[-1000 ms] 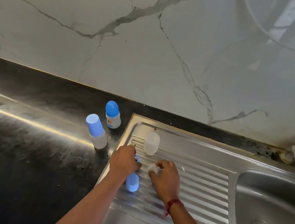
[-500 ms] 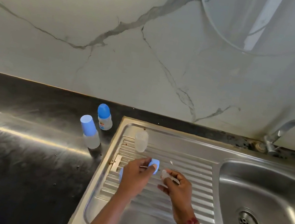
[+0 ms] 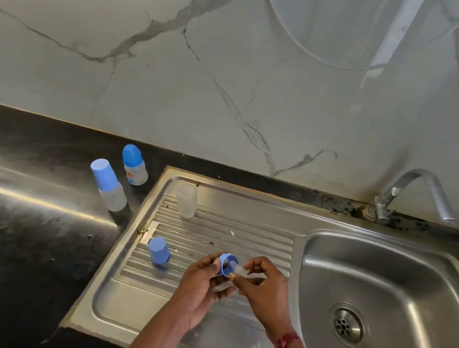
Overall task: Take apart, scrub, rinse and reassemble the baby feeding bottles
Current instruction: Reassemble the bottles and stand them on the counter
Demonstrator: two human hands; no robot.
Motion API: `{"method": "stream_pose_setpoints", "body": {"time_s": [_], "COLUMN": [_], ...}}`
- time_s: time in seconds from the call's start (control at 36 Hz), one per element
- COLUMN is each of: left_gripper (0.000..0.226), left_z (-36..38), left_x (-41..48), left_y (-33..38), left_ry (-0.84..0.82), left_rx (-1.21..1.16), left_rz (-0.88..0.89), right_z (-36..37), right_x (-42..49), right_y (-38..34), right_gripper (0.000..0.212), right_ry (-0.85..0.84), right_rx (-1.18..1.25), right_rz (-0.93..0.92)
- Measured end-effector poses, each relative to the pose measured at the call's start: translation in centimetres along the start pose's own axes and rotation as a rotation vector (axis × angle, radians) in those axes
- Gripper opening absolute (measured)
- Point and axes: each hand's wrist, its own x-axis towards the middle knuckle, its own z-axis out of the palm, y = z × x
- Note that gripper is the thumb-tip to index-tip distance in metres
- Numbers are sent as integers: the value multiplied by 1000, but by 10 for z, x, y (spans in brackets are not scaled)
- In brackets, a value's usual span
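The step in hand is judged to be disassembly: over the drainboard (image 3: 123,299), the left hand (image 3: 202,288) grips the blue screw ring (image 3: 224,271) with fingers curled narrowly round its rim, while the right hand (image 3: 266,290) pinches the clear teat (image 3: 238,268) seated in the ring between thumb and fingertips. The next move probably calls for a steady counter-hold on the ring while the soft teat is worked free without tearing. Farther off, the blue cap (image 3: 159,250) and the clear bottle body (image 3: 186,200) stand on the drainboard, and two capped bottles (image 3: 109,186) wait on the black counter (image 3: 13,227).
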Motion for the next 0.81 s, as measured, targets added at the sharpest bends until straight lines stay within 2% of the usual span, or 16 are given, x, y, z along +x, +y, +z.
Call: {"method": "stream_pose_setpoints", "body": {"time_s": [0.19, 0.44, 0.56, 0.72, 0.81], "left_gripper": [21, 23, 25, 19, 27], "left_z": [27, 46, 50, 51, 50], "left_x": [-5, -13, -18, -13, -11], "left_y": [-26, -51, -56, -51, -47], "left_ry": [-20, 69, 88, 28, -7], "left_rx": [-18, -134, -153, -118, -157], "left_rz": [-10, -47, -108, -178, -225], "right_z": [-23, -33, -35, -37, -36], "right_x": [4, 10, 7, 10, 5], "right_y": [10, 34, 38, 35, 34], "right_gripper": [30, 43, 35, 31, 31], "right_ry": [-42, -106, -122, -80, -58], "right_rx": [-167, -397, -435, -481, -445], "right_rz": [-80, -201, -251, -304, -310]}}
